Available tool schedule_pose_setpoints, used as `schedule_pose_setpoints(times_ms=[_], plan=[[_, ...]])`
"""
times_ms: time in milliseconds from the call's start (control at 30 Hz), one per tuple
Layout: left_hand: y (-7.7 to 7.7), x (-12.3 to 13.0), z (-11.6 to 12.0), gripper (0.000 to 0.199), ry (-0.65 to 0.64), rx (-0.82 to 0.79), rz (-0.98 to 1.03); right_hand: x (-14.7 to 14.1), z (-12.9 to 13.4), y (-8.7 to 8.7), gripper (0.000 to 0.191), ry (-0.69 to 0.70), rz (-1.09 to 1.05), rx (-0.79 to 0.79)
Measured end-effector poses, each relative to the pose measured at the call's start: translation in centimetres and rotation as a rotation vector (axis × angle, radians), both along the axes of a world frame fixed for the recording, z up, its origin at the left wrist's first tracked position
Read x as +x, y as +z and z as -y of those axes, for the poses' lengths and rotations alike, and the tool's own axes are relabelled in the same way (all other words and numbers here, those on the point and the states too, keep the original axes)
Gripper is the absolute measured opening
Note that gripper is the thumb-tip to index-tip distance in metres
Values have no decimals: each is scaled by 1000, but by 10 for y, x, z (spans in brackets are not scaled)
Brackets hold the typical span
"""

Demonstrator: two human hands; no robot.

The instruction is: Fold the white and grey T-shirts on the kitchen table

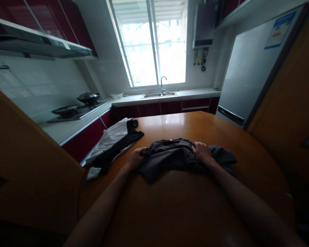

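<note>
A crumpled dark grey shirt point(170, 156) lies across the wooden table, a small white label showing at its upper edge. On its left end, my left hand point(136, 159) is closed with a fold of the cloth pinched between thumb and fingers. My right hand point(203, 152) rests on the right part of the shirt, its fingers curled into the fabric. Some cloth spreads out to the right beyond that wrist. Left of the shirt, apart from it, a black and white garment point(115, 139) is laid at the table's edge.
The round-edged wooden table point(180, 209) fills the foreground. Behind it runs a counter with a sink point(151, 95) and tap under a window. A stove with a lidded pan point(88, 97) is at left, a refrigerator point(254, 65) at right. Wooden panels flank both sides.
</note>
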State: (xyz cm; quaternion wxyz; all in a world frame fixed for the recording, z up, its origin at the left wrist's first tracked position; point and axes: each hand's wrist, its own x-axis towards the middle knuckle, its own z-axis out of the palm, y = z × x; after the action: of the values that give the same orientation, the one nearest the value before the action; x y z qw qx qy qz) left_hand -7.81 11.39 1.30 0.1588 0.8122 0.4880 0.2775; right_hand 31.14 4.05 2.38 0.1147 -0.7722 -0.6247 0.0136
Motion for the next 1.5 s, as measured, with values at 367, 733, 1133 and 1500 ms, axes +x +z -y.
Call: schedule_pose_setpoints(times_ms=[367,733,1133,1500], plan=[[8,2,5,32,-14,-59,45,1,-1,-1,32,6,1,6],[0,-1,-1,42,0,-44,58,1,0,-1,31,3,6,10],[1,-1,-1,41,-18,-11,43,0,0,1,31,6,1,8],[2,1,1,42,17,-39,55,2,-3,-3,32,0,2,6]])
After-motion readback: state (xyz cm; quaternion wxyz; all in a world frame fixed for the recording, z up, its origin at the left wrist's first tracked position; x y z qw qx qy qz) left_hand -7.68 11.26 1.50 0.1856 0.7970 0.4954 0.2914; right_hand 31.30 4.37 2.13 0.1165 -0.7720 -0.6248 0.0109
